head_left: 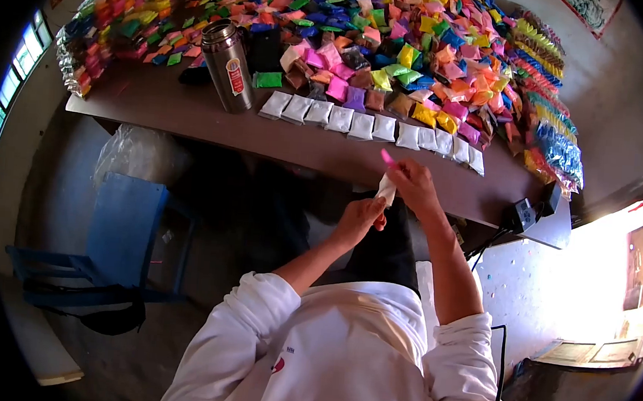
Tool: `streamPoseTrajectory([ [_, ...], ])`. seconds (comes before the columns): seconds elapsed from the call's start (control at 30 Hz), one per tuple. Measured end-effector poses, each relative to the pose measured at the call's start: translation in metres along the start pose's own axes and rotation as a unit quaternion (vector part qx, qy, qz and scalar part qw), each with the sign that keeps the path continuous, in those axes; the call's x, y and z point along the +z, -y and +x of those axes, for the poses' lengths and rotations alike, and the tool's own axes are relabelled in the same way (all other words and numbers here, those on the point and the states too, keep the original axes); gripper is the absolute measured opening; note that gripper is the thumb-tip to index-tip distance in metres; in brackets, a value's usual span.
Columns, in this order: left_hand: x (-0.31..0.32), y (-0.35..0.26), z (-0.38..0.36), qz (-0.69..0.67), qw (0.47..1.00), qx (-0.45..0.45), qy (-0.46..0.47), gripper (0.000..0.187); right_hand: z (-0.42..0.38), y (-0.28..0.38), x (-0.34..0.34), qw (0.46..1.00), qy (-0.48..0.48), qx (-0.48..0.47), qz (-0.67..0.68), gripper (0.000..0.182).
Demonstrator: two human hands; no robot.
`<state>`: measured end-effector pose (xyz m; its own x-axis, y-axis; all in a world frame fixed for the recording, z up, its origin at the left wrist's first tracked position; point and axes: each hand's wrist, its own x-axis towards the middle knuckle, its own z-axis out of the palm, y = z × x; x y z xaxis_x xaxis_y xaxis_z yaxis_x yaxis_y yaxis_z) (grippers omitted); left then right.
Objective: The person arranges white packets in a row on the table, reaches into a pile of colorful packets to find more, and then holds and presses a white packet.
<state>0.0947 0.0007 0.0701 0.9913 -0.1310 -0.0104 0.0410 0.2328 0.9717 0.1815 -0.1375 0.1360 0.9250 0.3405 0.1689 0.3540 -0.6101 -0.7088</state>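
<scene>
We hold a small white packet (386, 189) in front of us, just below the table (193, 113) edge. Our left hand (360, 216) pinches its bottom, and our right hand (411, 181) closes on its top, with a pink thing (388, 158) in the fingers. We think we are closing up this packet. Next it needs a steady pinch. A row of white packets (375, 128) lies near the edge, with heaps of colored packets (392, 49) behind it and a metal flask (227, 65).
</scene>
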Motion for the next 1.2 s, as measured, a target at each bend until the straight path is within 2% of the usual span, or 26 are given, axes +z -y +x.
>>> streamPoseTrajectory([
  [0.03, -0.001, 0.002, -0.001, 0.000, 1.000, -0.003, 0.002, 0.056, -0.002, -0.005, -0.003, 0.995, 0.001, 0.005, 0.096, 0.024],
  [0.07, -0.003, 0.003, -0.002, -0.092, 0.994, -0.050, 0.021, 0.054, -0.003, -0.009, -0.004, 0.982, 0.001, 0.009, 0.190, 0.023],
  [0.1, -0.004, 0.001, -0.003, -0.183, 0.978, -0.097, 0.039, 0.053, -0.005, -0.007, -0.007, 0.982, -0.001, 0.011, 0.189, 0.023],
  [0.13, -0.005, -0.002, -0.004, -0.183, 0.977, -0.097, 0.041, 0.053, -0.007, -0.003, -0.010, 0.980, 0.012, 0.014, 0.197, 0.021],
  [0.2, -0.007, -0.008, -0.005, -0.311, 0.936, -0.159, 0.046, 0.056, -0.008, 0.003, -0.007, 0.979, 0.025, 0.014, 0.203, 0.019],
  [0.27, -0.005, -0.011, -0.001, -0.328, 0.929, -0.166, 0.038, 0.053, -0.009, 0.008, 0.003, 0.934, 0.009, 0.042, 0.355, 0.019],
  [0.4, 0.003, -0.013, 0.008, -0.339, 0.927, -0.159, 0.033, 0.045, -0.006, 0.005, 0.004, 0.937, 0.021, 0.026, 0.347, 0.018],
  [0.5, 0.005, -0.009, 0.011, -0.361, 0.923, -0.129, 0.035, 0.040, -0.006, 0.004, 0.003, 0.959, -0.002, 0.007, 0.284, 0.020],
  [0.57, 0.002, -0.005, 0.013, -0.336, 0.931, -0.140, 0.008, 0.039, -0.008, -0.002, 0.001, 0.988, -0.050, -0.060, 0.135, 0.021],
  [0.6, 0.001, -0.001, 0.014, -0.312, 0.938, -0.149, -0.021, 0.037, -0.011, 0.000, -0.001, 0.988, -0.051, -0.059, 0.134, 0.021],
  [0.63, 0.001, 0.003, 0.015, -0.312, 0.938, -0.150, -0.020, 0.037, -0.015, 0.002, -0.003, 0.989, -0.097, -0.051, 0.098, 0.020],
  [0.67, 0.000, 0.007, 0.016, -0.261, 0.953, -0.143, -0.063, 0.036, -0.018, 0.003, -0.004, 0.987, -0.142, -0.044, 0.062, 0.019],
  [0.7, -0.001, 0.009, 0.016, -0.209, 0.963, -0.135, -0.105, 0.035, -0.020, -0.002, -0.006, 0.987, -0.141, -0.044, 0.062, 0.019],
  [0.77, 0.000, 0.010, 0.016, -0.190, 0.967, -0.129, -0.112, 0.035, -0.023, -0.024, -0.013, 0.990, -0.114, -0.015, 0.079, 0.019],
  [0.87, 0.008, 0.013, 0.017, -0.164, 0.972, -0.116, -0.120, 0.036, -0.026, -0.030, -0.013, 0.989, -0.126, -0.035, 0.065, 0.016],
  [0.93, 0.014, 0.014, 0.018, -0.159, 0.973, -0.109, -0.127, 0.036, -0.029, -0.015, -0.012, 0.987, -0.137, -0.050, 0.063, 0.016],
  [1.0, 0.018, 0.013, 0.019, -0.159, 0.973, -0.092, -0.139, 0.036, -0.031, 0.004, -0.010, 0.993, -0.116, 0.000, 0.032, 0.016],
  [1.1, 0.020, 0.007, 0.019, -0.176, 0.973, -0.072, -0.131, 0.037, -0.028, -0.004, 0.007, 0.990, -0.134, -0.045, -0.020, 0.014],
  [1.2, 0.018, 0.000, 0.020, -0.188, 0.971, -0.109, -0.097, 0.037, -0.022, -0.006, 0.007, 0.992, -0.119, -0.020, 0.021, 0.012],
])
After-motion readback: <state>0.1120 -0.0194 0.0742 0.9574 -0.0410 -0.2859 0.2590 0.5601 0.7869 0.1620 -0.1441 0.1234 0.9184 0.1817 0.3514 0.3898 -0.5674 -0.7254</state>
